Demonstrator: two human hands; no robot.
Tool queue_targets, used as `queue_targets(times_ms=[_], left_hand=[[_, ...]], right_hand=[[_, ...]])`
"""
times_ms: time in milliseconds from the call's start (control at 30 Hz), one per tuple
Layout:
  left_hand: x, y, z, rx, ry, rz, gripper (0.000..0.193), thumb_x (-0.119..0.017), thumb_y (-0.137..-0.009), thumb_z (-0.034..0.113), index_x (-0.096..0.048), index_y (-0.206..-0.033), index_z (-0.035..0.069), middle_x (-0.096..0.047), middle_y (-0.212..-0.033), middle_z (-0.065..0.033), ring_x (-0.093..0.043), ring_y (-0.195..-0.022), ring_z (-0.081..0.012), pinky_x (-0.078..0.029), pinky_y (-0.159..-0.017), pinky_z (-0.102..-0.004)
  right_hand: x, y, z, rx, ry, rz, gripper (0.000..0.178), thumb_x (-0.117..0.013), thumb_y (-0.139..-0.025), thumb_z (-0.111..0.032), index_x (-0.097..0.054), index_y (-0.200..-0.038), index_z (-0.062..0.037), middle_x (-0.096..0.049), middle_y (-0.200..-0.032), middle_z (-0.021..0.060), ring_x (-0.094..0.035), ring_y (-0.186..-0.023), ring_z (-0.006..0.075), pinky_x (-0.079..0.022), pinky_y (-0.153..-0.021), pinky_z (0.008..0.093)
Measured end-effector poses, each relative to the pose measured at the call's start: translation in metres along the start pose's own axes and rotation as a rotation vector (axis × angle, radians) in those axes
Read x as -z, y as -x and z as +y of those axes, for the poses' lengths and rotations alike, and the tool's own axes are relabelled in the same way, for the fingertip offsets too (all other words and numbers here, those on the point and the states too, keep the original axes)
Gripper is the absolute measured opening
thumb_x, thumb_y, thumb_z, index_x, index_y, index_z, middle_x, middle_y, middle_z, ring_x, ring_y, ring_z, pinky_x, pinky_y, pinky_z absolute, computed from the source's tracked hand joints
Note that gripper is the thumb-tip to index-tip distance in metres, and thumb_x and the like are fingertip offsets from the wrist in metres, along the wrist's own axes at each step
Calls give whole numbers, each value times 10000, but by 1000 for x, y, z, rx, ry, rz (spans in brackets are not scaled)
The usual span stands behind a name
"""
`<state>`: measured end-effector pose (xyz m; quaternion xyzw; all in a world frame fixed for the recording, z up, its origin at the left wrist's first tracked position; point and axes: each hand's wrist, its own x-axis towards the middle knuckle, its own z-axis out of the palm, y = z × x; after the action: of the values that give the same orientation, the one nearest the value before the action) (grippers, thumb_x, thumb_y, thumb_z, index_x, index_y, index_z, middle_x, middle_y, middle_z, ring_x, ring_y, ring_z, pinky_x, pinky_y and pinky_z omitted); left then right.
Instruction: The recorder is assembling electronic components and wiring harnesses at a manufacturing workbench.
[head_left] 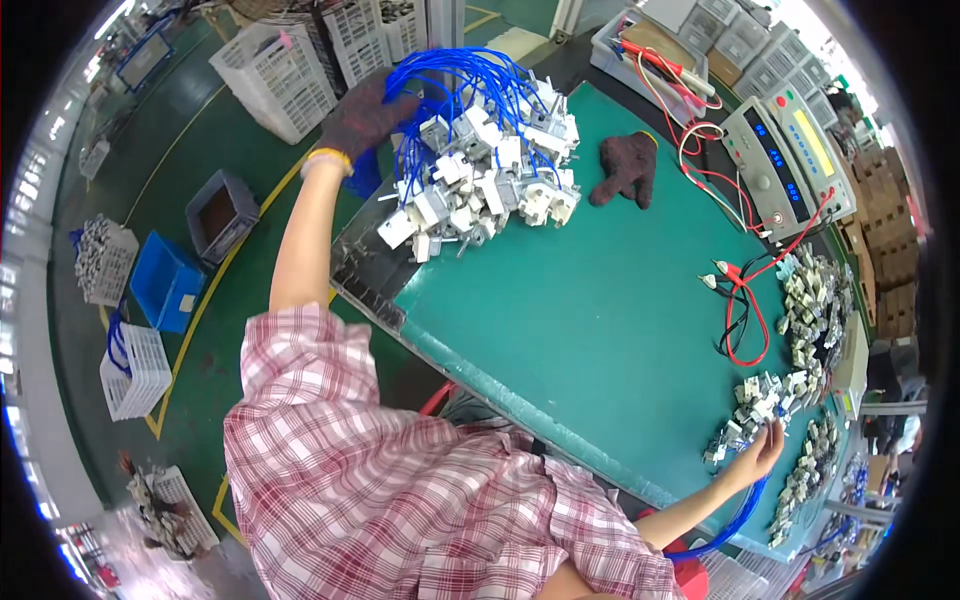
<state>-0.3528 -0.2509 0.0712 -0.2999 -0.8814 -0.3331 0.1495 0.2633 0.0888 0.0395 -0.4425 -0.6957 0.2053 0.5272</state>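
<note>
My left hand [368, 115], in a dark knitted glove, is closed round a bundle of blue wires [455, 62] at the table's far left corner. These wires run into a heap of small white and grey metal-and-plastic parts [480, 180] beside the glove. My bare right hand [762, 455] is at the right side of the table, fingers pinched together at the edge of a smaller pile of similar parts [745, 415]. What the fingertips hold is too small to make out. Another bundle of blue wires [745, 515] hangs down just below that hand.
A spare dark glove [627, 170] lies on the green table mat [540, 320]. Behind it stand a bench tester [785, 165] and a bin [650, 65] with red probes. Clip leads [740, 300] and further parts [815, 310] lie at right. Crates [275, 85] stand on the floor at left.
</note>
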Motion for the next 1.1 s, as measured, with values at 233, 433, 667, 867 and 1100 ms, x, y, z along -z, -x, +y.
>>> queue_targets(times_ms=[233, 433, 667, 867, 1100], left_hand=[[43, 4, 65, -23, 180, -206, 371, -624, -857, 292, -578, -1105, 20, -640, -890, -142, -623, -760, -203, -485, -677, -337], [82, 61, 145, -150, 114, -336, 327, -662, -832, 257, -593, -1068, 42, -632, -906, -136, -623, -788, -234, -484, -699, -363], [95, 135, 196, -639, -215, -85, 335, -682, -814, 213, -585, -1083, 38, -629, -897, -136, -628, -797, -285, -514, -703, -369], [78, 191, 234, -436, 28, -257, 413, -680, -783, 256, -586, -1090, -5, -619, -779, -100, -587, -556, -206, -467, -457, -342], [36, 220, 275, -645, 47, -307, 401, -648, -812, 283, -553, -1087, 9, -556, -632, -80, -537, -471, -207, -424, -407, -329]], right_hand=[[-146, 61, -204, -125, -757, -1016, 222, -505, -871, 1, -562, -1078, 59, -633, -997, 163, -650, -855, 255, -512, -826, 358], [-219, 118, -293, -492, -1336, -1689, 624, -538, -906, -200, -235, -1401, 29, -507, -1267, 220, -478, -1210, 325, -371, -1028, 430], [-242, 95, -245, -1562, -1670, -1173, 776, -466, -848, -643, -492, -1204, 46, -582, -1134, 164, -561, -1042, 338, -423, -956, 458], [-208, 76, -228, -1819, -1740, -1277, 946, -504, -830, -649, -308, -1327, 132, -364, -1349, 325, -499, -1159, 411, -449, -950, 463], [-158, 33, -208, -1488, -1542, -1224, 602, -439, -958, -240, -208, -1345, 160, -473, -996, 105, -453, -556, 69, -409, -514, 241]])
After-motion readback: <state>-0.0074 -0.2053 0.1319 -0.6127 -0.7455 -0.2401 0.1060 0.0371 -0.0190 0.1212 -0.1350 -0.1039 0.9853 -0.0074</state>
